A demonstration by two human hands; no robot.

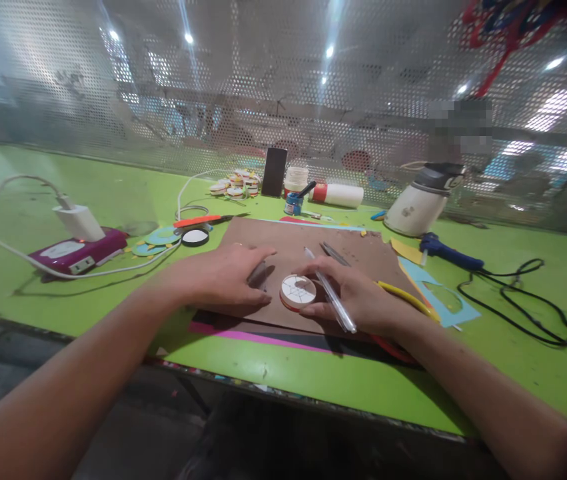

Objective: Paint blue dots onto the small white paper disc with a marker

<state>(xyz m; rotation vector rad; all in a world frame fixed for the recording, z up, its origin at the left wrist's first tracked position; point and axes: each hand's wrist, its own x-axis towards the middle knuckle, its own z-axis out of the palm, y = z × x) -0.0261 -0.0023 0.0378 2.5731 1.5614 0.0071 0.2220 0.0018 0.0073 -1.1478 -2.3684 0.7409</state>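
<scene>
1. One round white disc with black lines and a red edge (298, 290) lies on brown cardboard (288, 247).
2. Three o'clock of it: right hand (350, 293), half curled, fingertips on its rim, clear plastic pen (334, 299) between fingers.
3. Nine o'clock: left hand (228, 273), thumb and forefinger spread; beneath its palm is hidden.
4. Twelve o'clock: small blue jar (292, 205) with dark stick (308, 189) inside; white tub (296, 176) behind, contents unseen.

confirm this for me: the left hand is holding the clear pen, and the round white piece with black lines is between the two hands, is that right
No, the head view shows the clear pen in the right hand; the round white piece is between the hands.
</scene>
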